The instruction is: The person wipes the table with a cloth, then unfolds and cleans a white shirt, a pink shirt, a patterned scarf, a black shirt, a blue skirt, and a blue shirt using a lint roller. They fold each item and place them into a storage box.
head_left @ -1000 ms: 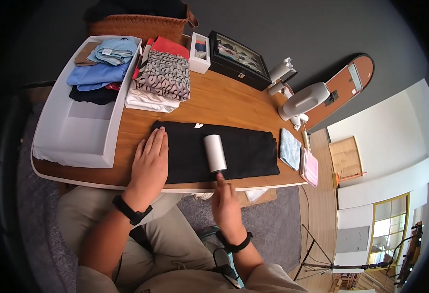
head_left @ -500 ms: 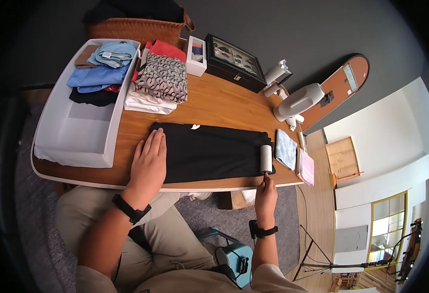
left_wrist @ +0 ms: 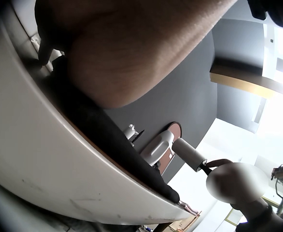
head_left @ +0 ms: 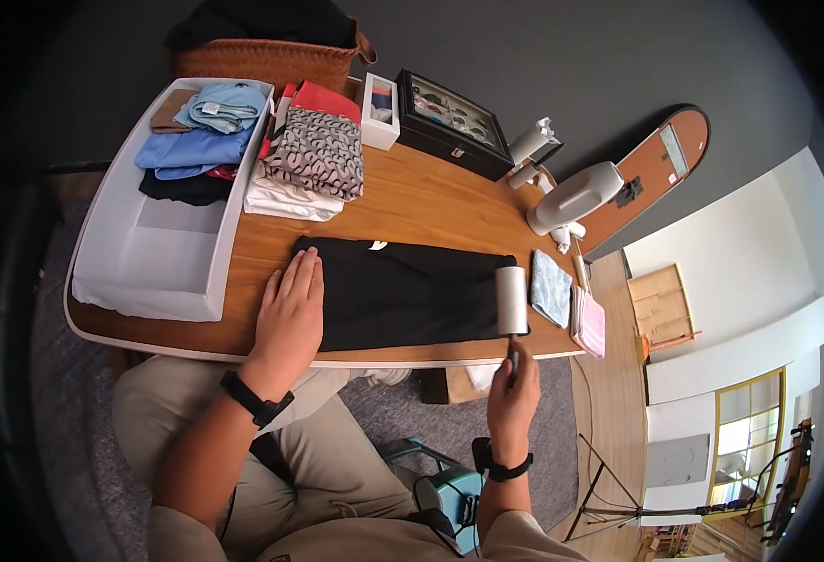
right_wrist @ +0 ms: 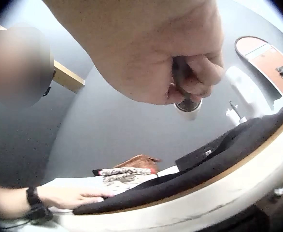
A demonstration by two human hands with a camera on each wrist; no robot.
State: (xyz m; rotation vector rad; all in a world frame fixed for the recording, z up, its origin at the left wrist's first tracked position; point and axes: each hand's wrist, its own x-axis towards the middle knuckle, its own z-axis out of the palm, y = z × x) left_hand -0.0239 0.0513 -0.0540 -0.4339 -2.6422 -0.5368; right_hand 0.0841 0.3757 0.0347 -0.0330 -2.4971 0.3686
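A folded black garment [head_left: 402, 290] lies along the table's front, a small white label at its far edge. My left hand [head_left: 290, 304] rests on its left end with straight fingers. My right hand [head_left: 513, 398] grips the dark handle of a lint roller [head_left: 512, 300], its white sheet overlapping the garment's right end in the head view. Both wrist views show the roller raised off the cloth: the left wrist view has the lint roller [left_wrist: 189, 153] above table height, and in the right wrist view my fingers [right_wrist: 199, 77] curl round its handle.
A white box [head_left: 149, 272] of folded clothes stands left, beside a stack of patterned cloth [head_left: 318, 150]. Behind are a woven basket [head_left: 262, 61] and a black glass-topped case [head_left: 454, 122]. At right lie a blue cloth [head_left: 550, 286], a pink cloth [head_left: 588, 323] and a white handheld appliance [head_left: 576, 197].
The lint roller has travelled right along the garment to its right end, then lifted off it. My left hand has stayed on the left end.
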